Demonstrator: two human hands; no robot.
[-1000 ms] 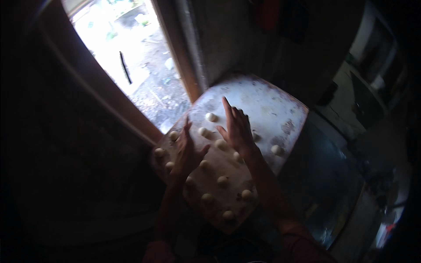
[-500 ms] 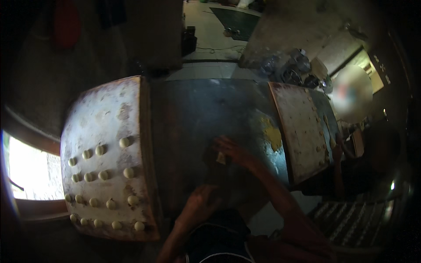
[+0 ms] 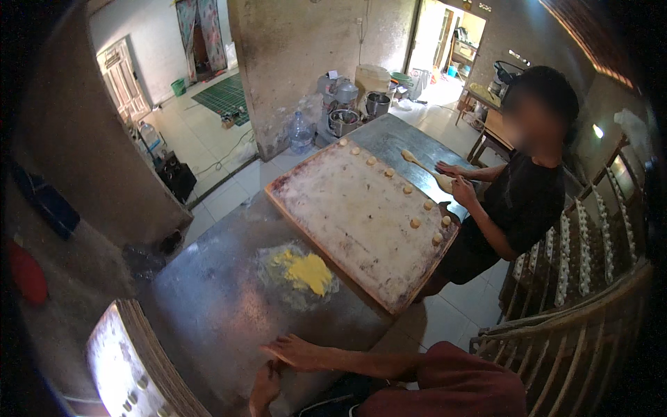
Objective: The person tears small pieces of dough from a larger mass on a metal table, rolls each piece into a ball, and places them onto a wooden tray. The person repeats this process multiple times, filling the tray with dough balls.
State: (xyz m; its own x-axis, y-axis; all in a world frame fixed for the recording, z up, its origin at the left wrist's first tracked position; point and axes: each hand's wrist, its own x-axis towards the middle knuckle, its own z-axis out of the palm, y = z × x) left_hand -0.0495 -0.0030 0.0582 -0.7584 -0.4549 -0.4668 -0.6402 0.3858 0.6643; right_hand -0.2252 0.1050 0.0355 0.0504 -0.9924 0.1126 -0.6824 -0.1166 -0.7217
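Low over the near part of the grey metal table (image 3: 201,299), my two hands are close together. My right hand (image 3: 297,352) reaches in from the right, fingers stretched leftward. Just below its fingertips is my left hand (image 3: 265,386), fingers curled upward; whatever lies between the hands is hidden. Ahead of them, a yellow powdery heap (image 3: 307,273) sits in a pale floury smear. Pale dough balls (image 3: 142,382) rest on the stacked boards (image 3: 154,351) at the lower left.
A floury wooden board (image 3: 340,215) carries several dough balls (image 3: 408,189) along its far right side. Beyond it, a co-worker (image 3: 517,201) has both hands at a long dough strip (image 3: 420,165). Slatted racks (image 3: 556,333) stand at right; a water bottle (image 3: 300,132) stands beyond the table.
The view has swung right and up, bringing the co-worker and far room into view. My hands have come closer together; the pale piece seen by my right hand is no longer visible.
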